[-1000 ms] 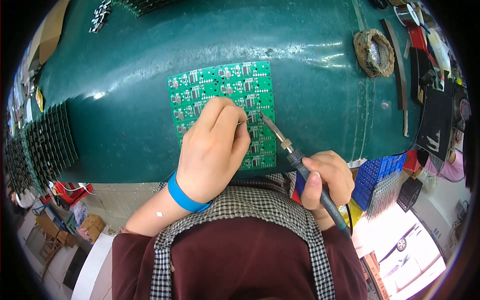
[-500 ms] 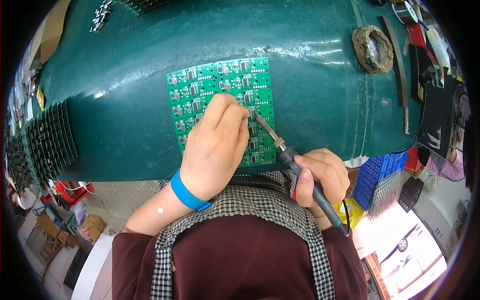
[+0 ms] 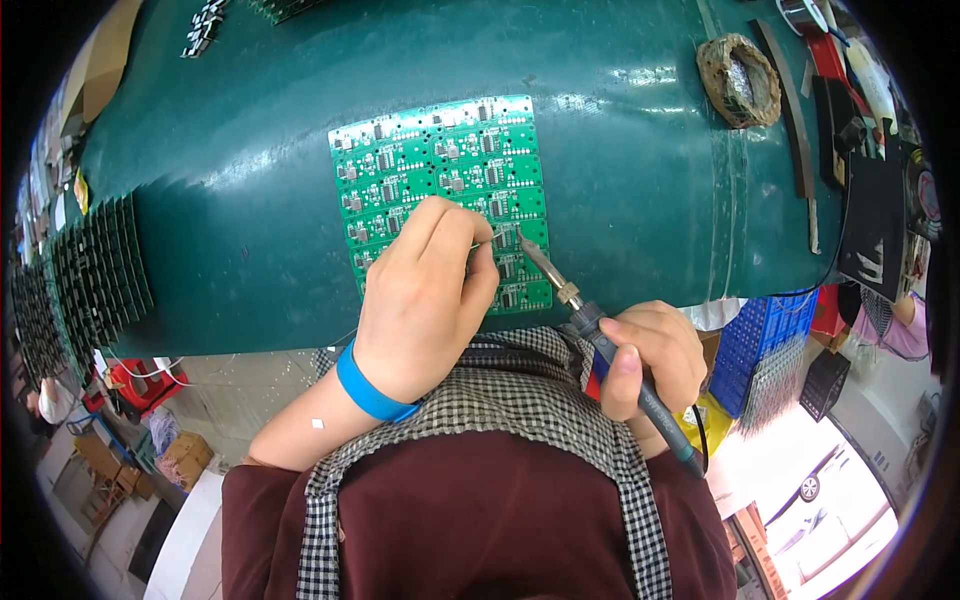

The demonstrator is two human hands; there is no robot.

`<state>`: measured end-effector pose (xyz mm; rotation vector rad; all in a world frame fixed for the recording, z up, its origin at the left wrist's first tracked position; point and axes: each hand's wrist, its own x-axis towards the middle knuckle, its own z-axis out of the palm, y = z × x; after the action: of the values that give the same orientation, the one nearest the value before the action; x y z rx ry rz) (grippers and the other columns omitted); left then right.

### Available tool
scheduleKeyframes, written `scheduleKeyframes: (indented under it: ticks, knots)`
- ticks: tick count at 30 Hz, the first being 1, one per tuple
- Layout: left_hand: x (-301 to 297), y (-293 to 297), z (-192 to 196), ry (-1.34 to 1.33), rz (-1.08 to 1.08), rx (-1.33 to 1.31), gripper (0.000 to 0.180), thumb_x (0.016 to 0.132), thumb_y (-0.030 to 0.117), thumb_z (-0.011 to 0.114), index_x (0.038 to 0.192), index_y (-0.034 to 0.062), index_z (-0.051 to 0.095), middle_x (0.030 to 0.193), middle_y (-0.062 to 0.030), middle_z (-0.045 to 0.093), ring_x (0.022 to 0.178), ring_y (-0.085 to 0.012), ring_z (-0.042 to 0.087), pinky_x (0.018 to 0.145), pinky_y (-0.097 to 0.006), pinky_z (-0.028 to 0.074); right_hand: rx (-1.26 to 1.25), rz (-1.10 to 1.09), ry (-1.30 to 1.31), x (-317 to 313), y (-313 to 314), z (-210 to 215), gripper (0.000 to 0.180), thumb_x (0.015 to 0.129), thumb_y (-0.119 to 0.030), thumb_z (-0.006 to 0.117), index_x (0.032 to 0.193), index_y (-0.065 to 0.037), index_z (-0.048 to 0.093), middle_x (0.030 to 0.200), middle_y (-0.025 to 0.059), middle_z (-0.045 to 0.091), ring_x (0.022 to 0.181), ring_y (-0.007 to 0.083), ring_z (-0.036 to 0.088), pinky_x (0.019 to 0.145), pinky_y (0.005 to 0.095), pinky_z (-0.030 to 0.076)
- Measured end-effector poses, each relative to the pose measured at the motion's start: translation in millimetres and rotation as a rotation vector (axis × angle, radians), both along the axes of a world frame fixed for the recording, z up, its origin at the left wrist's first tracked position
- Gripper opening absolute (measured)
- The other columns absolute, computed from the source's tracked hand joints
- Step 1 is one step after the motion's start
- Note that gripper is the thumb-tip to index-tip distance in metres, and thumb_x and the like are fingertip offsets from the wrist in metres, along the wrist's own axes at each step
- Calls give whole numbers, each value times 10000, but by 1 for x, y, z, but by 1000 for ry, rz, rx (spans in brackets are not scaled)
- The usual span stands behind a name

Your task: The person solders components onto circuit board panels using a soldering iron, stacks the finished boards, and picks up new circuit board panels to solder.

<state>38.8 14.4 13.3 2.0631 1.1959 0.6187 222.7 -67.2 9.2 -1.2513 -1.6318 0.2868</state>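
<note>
A green panel of joined circuit boards (image 3: 515, 150) lies on the table in front of me, with small dark chips and components in rows. My left hand (image 3: 425, 285) rests over its lower left part, thumb and forefinger pinching a thin solder wire (image 3: 494, 240) that reaches toward a chip in the right column. My right hand (image 3: 655, 360) is closed round the handle of a soldering iron (image 3: 585, 315). The iron's tip is at the same chip, close to the wire's end; whether they touch is too small to tell. My left fingers hide several boards.
A green table (image 3: 250, 270) spreads around the panel. Stacked dark board panels (image 3: 100, 280) stand at the left. A roll of tape (image 3: 738, 82) and a dark bar (image 3: 790, 110) lie at the far right. Blue crates (image 3: 760, 345) stand below the right table edge; another person (image 3: 905, 325) is beyond.
The iron's tip and my left fingers have shifted one board row nearer to me on the panel. A gap now shows by my left thumb, and the whole view has tilted slightly.
</note>
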Motion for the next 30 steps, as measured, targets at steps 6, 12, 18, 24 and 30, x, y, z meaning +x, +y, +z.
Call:
scheduleKeyframes:
  ticks: [6, 12, 18, 24, 30]
  knots:
    - [2, -3, 0, 2, -7, 9, 157, 750, -49, 608, 858, 19, 516, 838, -123, 515, 702, -301, 574, 584, -380, 470, -10, 14, -3, -2, -1, -3, 100, 726, -57, 595, 782, 22, 622, 601, 87, 584, 468, 203, 567, 426, 284, 449]
    - [5, -5, -4, -43, 27, 37, 144, 756, -58, 618, 862, 17, 557, 779, -70, 495, 520, -151, 419, 487, -286, 363, -13, 20, -17, -4, -2, -2, 102, 731, -58, 597, 790, 18, 629, 606, 79, 586, 474, 195, 570, 428, 280, 447]
    - [3, -5, -8, -11, -22, 119, 140, 764, -39, 634, 871, 17, 562, 794, -83, 522, 597, -193, 518, 522, -302, 411, -19, 14, -6, -5, -9, -1, 98, 736, -53, 592, 788, 20, 630, 612, 83, 592, 480, 198, 575, 436, 279, 458]
    - [-1, -12, 3, 28, 13, -14, 135, 766, -8, 639, 842, 32, 534, 814, -109, 507, 691, -289, 578, 575, -374, 469, 37, 2, 13, 1, -15, -2, 104, 718, -50, 585, 778, 26, 623, 603, 92, 591, 476, 204, 574, 440, 287, 468]
    - [-1, -18, 0, 10, -6, 14, 143, 761, -37, 615, 852, 24, 524, 825, -113, 521, 691, -285, 581, 577, -375, 476, 22, 21, -10, 0, -17, -2, 97, 720, -58, 583, 764, 19, 622, 595, 81, 586, 464, 196, 562, 429, 285, 454]
